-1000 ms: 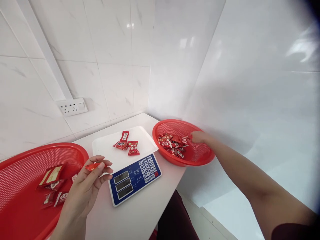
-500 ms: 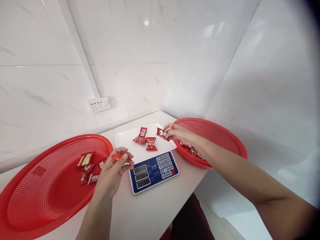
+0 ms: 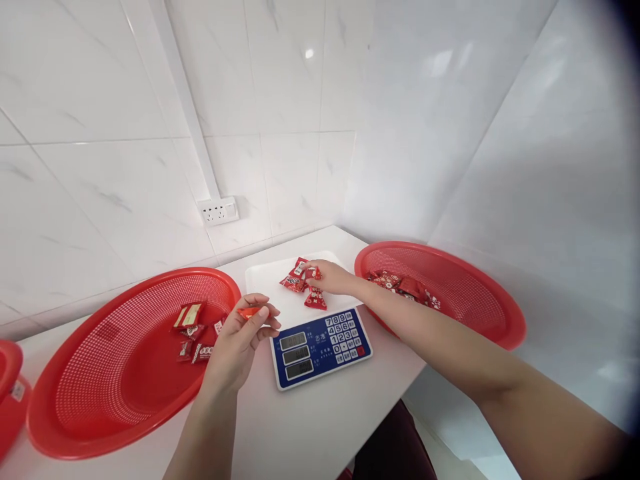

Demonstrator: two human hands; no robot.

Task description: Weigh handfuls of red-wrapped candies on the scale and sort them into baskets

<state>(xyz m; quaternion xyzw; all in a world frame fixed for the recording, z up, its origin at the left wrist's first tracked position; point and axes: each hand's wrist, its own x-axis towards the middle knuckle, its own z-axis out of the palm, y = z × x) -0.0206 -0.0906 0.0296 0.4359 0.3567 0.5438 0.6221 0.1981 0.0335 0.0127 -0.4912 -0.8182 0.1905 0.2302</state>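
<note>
My left hand [image 3: 243,337] hovers at the scale's near left corner. Its fingers are curled, and a small orange piece [image 3: 250,312] shows between them; its kind I cannot make out. Over the white weighing pan [image 3: 265,277] of the scale, my right hand [image 3: 330,277] has its fingers closed round a red wrapped candy packet [image 3: 312,274], partly hidden by the fingers, with an orange bit showing there too. Touching or close to it are other red candy packets [image 3: 294,283], one lying nearer [image 3: 315,299]. The blue keypad panel [image 3: 323,350] faces me.
A red mesh basket [image 3: 100,347] with several candy packets [image 3: 191,313] stands at left. Another red basket [image 3: 500,320], at right, holds many red packets [image 3: 400,285]. Part of more red plastic [image 3: 10,400] shows at far left. A wall socket [image 3: 219,211] is behind.
My right hand has moved left across the pan with the red packet, to the other packets. My left hand keeps its grip beside the scale. The view has turned left.
</note>
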